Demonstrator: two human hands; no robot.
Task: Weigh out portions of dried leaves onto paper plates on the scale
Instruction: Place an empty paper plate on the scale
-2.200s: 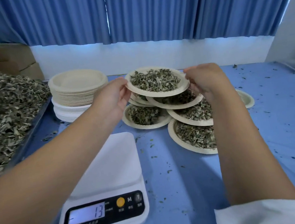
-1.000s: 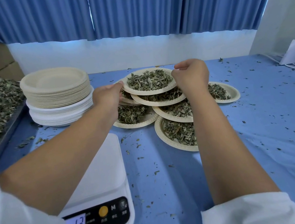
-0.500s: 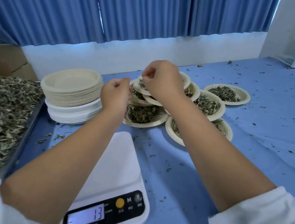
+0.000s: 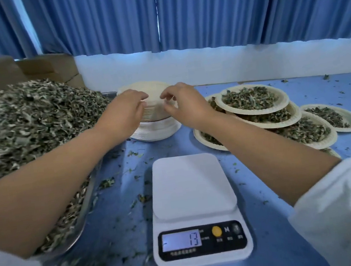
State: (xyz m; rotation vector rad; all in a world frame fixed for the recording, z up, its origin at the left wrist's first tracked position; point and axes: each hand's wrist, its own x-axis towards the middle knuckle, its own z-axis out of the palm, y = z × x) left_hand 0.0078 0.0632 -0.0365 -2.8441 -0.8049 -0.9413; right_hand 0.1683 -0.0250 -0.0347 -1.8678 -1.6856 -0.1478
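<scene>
- While the left hand (image 4: 126, 111) lies half open, its lightly bent fingers against the left side of the stack of empty paper plates (image 4: 156, 113), the right hand (image 4: 185, 105) has bent fingertips at the top plate's right rim; whether it pinches that plate cannot be told
- One scale (image 4: 192, 188), platform bare, display (image 4: 181, 240) reading 13; one heap of dried leaves (image 4: 35, 119) in one metal tray (image 4: 80, 228); six or seven filled plates (image 4: 256, 113), overlapped, so the count is unsure
- Stack sits between both hands; scale lies nearer the person, between the forearms; heap lies left of the left forearm; filled plates lie right of the right hand
</scene>
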